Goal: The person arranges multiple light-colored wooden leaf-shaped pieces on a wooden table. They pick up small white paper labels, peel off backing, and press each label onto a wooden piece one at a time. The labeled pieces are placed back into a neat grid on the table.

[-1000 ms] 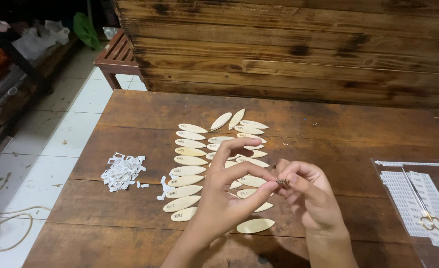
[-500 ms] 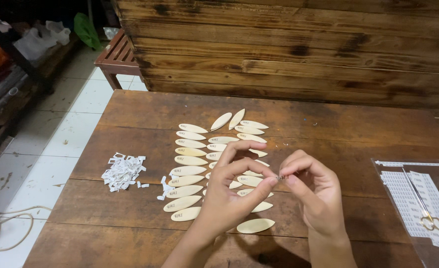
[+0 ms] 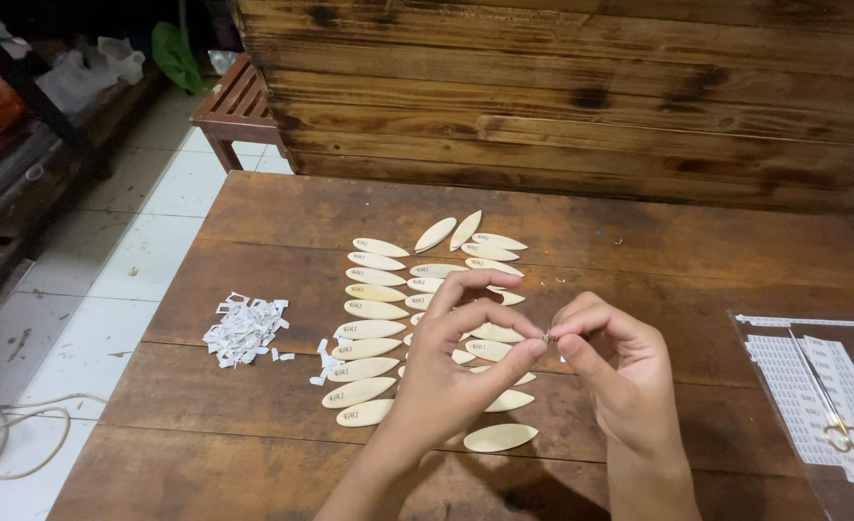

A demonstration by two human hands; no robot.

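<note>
A dark, worn wooden table [image 3: 639,241] fills the scene, backed at the far side by a wall of rough planks [image 3: 591,87]. The left hand [image 3: 451,371] and right hand [image 3: 612,371] meet above the near middle, fingertips pinched together on a tiny scrap [image 3: 547,337] (too small to identify). Under and left of them lie rows of pale leaf-shaped wooden pieces [image 3: 374,309]. Further left sits a heap of white paper scraps [image 3: 246,330]. At the right edge a clear sleeve holding a printed sheet [image 3: 813,396] carries small scissors [image 3: 837,410]. White floor tiles [image 3: 128,260] show at left, with a wooden stool [image 3: 239,111] at the far left.
</note>
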